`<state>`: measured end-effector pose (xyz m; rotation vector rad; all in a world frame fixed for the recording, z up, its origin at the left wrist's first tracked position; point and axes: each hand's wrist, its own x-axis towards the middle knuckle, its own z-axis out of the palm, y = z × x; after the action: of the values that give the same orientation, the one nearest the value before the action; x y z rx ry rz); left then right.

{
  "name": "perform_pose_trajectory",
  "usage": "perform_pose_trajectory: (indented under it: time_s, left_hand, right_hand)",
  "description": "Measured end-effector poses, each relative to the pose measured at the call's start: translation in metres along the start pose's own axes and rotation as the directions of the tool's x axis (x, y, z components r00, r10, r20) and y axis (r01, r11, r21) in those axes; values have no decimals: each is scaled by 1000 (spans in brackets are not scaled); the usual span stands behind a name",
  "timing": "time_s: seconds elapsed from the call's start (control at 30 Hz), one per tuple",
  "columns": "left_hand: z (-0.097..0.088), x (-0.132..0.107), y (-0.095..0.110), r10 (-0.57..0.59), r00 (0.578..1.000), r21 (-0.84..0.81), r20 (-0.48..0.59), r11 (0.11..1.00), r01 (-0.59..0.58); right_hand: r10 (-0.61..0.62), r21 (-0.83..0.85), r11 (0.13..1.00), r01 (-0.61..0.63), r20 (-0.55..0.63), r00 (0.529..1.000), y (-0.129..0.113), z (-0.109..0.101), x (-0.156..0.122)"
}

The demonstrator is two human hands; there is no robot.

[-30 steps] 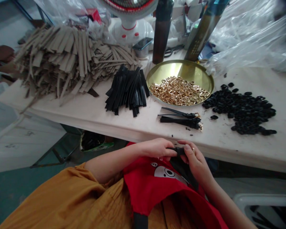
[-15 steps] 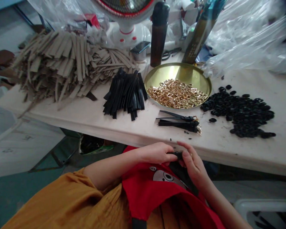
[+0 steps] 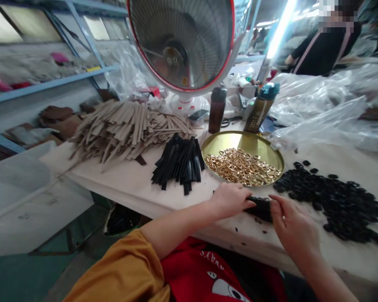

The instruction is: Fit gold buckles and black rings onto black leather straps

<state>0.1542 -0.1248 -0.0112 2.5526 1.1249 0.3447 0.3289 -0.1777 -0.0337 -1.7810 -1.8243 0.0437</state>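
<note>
My left hand (image 3: 229, 200) and my right hand (image 3: 290, 224) are both on the white table (image 3: 129, 184), closed on the two ends of a black strap piece (image 3: 261, 206) lying where a few finished straps were. Just beyond them stands a gold dish (image 3: 239, 144) filled with small gold buckles (image 3: 242, 167). A heap of black rings (image 3: 330, 199) lies to the right of my hands. A bundle of black straps (image 3: 179, 162) lies to the left of the dish.
A big pile of beige strips (image 3: 126, 128) covers the table's left part. A red-rimmed fan (image 3: 182, 42), a dark bottle (image 3: 216, 110), a green-capped bottle (image 3: 261, 108) and clear plastic bags (image 3: 327, 109) stand behind. A person in black (image 3: 324, 48) works at the far right.
My hands rose from my lap onto the table with the black strap piece. The camera tilted up, so the fan, shelves and another person came into view.
</note>
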Motion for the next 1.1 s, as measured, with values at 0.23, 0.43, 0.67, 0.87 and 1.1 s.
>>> perform_pose_trajectory:
  time_s: [0.23,0.43,0.67,0.87,1.1]
  left_hand:
    - [-7,-16,-47,-159,978,164,-133,970,180]
    - [-80,-24,-122,-611,742,263,-276,694,670]
    - [-97,-27,-147,-720,637,152,-276,621,769]
    - [-93,-51,-81,-556,801,-22,-221,824,566]
    - [-49,-79,-18,-287,890,-713,355,533,456]
  right_hand:
    - [-334,-140,931,338,53,941,25,49,6]
    - [-265,-178,948,262,6,964,28,55,-1]
    - [-201,-147,972,185,-107,974,29,49,-2]
    - [8,171,985,25,-191,981,14,23,-4]
    - [279,810,434,-394,295,914,-15,-19,-27]
